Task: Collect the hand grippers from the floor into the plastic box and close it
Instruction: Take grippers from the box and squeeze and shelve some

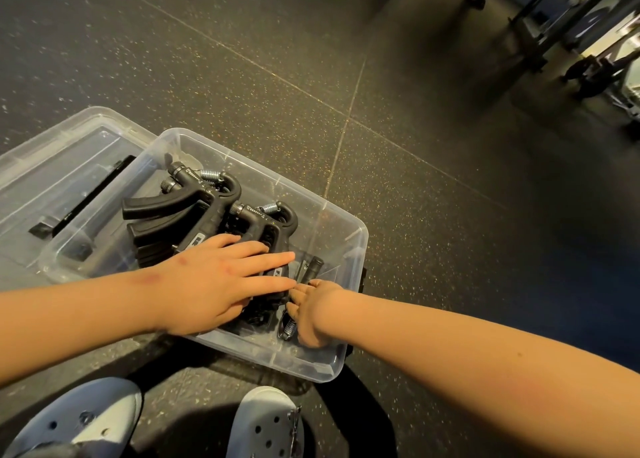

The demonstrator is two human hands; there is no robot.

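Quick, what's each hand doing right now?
Left hand: open, pressing flat on the black spring-loaded hand grippers in the clear plastic box.
Right hand: curled round one black hand gripper.

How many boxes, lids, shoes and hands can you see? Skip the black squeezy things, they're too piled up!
Plastic box: 1
Lid: 1
White shoes: 2
Hands: 2, left hand and right hand
Total: 6

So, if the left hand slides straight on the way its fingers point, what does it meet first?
Probably the black handle by the right hand, then the box wall; depth is unclear.
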